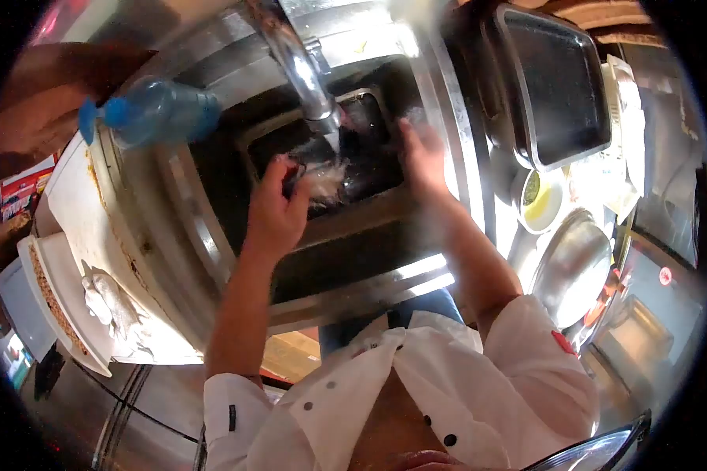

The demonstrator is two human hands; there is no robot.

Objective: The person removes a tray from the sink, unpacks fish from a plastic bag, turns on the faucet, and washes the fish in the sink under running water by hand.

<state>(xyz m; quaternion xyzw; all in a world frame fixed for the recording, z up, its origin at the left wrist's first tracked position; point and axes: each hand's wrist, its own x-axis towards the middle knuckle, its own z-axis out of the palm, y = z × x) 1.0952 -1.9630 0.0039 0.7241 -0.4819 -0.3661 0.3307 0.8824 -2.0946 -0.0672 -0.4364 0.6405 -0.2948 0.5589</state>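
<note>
Water pours from a metal faucet into a deep steel sink. A dark rectangular pan with a pale rim lies in the sink beneath the stream. My left hand is over the pan's left side, thumb and forefinger apart, beside a whitish splash under the spout. My right hand is by the pan's right side, its fingers stretched forward and somewhat blurred. I see nothing held in either hand. Whether the fingertips touch the pan is unclear.
A blue pump bottle lies at the sink's left rim. Crumpled cloth rests on the white surface at left. On the right are a large dark tray, a white bowl with yellow-green contents and a metal bowl.
</note>
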